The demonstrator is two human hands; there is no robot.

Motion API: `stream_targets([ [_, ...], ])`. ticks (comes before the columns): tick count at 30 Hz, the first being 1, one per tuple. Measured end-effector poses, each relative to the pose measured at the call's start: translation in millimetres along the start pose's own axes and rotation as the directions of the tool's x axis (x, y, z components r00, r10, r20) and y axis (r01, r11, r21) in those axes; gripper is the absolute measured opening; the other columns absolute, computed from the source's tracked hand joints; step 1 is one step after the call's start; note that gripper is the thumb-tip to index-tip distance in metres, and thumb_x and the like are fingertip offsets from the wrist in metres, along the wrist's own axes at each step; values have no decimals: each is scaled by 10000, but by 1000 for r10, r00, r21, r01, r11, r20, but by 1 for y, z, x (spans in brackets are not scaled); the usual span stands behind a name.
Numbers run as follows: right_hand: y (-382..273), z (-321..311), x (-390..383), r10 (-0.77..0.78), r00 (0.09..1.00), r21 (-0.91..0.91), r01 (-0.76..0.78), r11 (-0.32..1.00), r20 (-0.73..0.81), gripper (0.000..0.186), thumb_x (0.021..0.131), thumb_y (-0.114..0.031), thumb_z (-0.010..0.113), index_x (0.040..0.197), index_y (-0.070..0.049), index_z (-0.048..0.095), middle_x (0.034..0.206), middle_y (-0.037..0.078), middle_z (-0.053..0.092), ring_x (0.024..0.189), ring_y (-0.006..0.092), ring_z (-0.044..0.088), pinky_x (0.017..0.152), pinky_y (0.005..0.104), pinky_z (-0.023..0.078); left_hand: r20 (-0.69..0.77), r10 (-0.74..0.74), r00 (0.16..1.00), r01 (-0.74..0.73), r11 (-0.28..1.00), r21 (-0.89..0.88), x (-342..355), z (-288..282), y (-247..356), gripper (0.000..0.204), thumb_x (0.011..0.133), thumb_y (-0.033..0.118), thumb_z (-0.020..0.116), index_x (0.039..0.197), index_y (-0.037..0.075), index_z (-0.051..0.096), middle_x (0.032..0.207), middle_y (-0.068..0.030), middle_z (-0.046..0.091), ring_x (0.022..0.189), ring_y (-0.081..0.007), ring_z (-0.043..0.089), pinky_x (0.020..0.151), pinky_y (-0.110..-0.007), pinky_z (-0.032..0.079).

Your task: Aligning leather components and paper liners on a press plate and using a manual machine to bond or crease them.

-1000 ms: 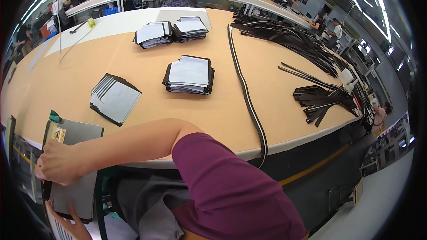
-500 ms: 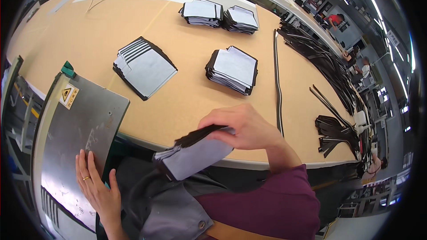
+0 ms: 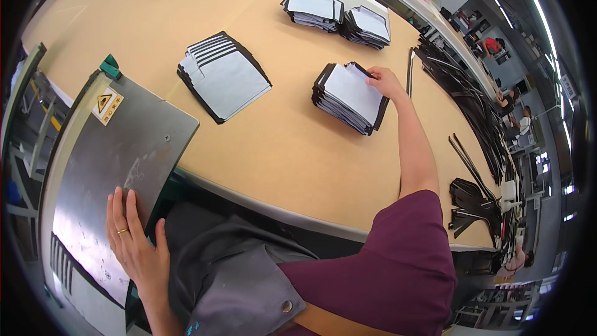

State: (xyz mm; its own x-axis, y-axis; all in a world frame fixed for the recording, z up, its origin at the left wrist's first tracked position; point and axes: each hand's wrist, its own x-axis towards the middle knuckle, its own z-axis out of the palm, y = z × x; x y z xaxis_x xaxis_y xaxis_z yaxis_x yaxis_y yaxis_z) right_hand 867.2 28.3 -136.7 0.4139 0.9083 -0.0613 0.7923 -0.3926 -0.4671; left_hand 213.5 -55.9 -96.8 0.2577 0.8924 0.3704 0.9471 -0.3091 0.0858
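My right fingers (image 3: 375,75) touch the stack (image 3: 350,93), at one o'clock on the surface (image 3: 249,155), perhaps steadying its edge; whether gripping, I cannot tell. My left fingers (image 3: 132,208) lie flat, thumb wide, on the plate (image 3: 112,149) at eight o'clock, likely for balance

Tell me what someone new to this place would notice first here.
Probably the right hand, reaching over the tan table to the edge of a thick stack of pale, black-edged pieces. Next, the shiny metal plate at the left, with a yellow warning sticker near its far end and the left hand spread on it. Long black strips heap along the table's right side.
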Motion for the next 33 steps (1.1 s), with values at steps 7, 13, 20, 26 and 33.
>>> stream_targets([
  [7, -56, 36, -6, -192, 948, -458, 57, 887, -253, 468, 791, -148, 751, 1235, -127, 607, 1205, 148, 590, 1163, 338, 558, 980, 418, 482, -28, -86, 996, 85, 996, -29, -15, -3, -13, 675, 778, 166, 763, 1390, 73, 496, 1489, -125, 431, 1382, -344, 397, 1123, -459, 325],
  [13, -168, 32, -70, -418, 904, -99, 409, 907, -89, 393, 882, -110, 663, 1260, -31, 585, 1195, 115, 616, 1115, 259, 588, 928, 386, 476, -72, -64, 995, 37, 944, -329, -42, -34, -25, 498, 787, 186, 770, 1234, 40, 603, 1338, -117, 573, 1289, -325, 506, 1088, -459, 392],
  [20, -391, 105, -188, -875, 399, 435, 760, 483, 275, 285, 846, -44, 667, 1130, -27, 647, 1090, 112, 669, 1019, 251, 638, 873, 343, 487, -66, -422, 904, 426, 902, 64, -141, -96, -98, 599, 793, 272, 769, 1308, 53, 557, 1387, -105, 536, 1356, -296, 436, 1168, -493, 264],
  [26, -535, 188, -271, -928, -225, 642, 767, 21, 299, 297, 855, -85, 699, 1148, -61, 657, 1089, 98, 657, 1001, 277, 632, 885, 338, 496, 185, -311, 932, 322, 946, -28, -184, -123, -124, 599, 792, 142, 757, 1342, 72, 532, 1466, -98, 476, 1396, -282, 401, 1138, -424, 358],
  [33, -603, 253, -267, -820, -182, 826, 295, 480, 542, 268, 988, -220, 596, 1211, -76, 635, 1041, 17, 681, 894, 74, 620, 745, 235, 501, 81, -494, 866, 451, 700, -553, -177, -141, -158, 229, 874, 24, 671, 1099, 18, 717, 1060, -131, 724, 1063, -196, 662, 909, -313, 520],
])
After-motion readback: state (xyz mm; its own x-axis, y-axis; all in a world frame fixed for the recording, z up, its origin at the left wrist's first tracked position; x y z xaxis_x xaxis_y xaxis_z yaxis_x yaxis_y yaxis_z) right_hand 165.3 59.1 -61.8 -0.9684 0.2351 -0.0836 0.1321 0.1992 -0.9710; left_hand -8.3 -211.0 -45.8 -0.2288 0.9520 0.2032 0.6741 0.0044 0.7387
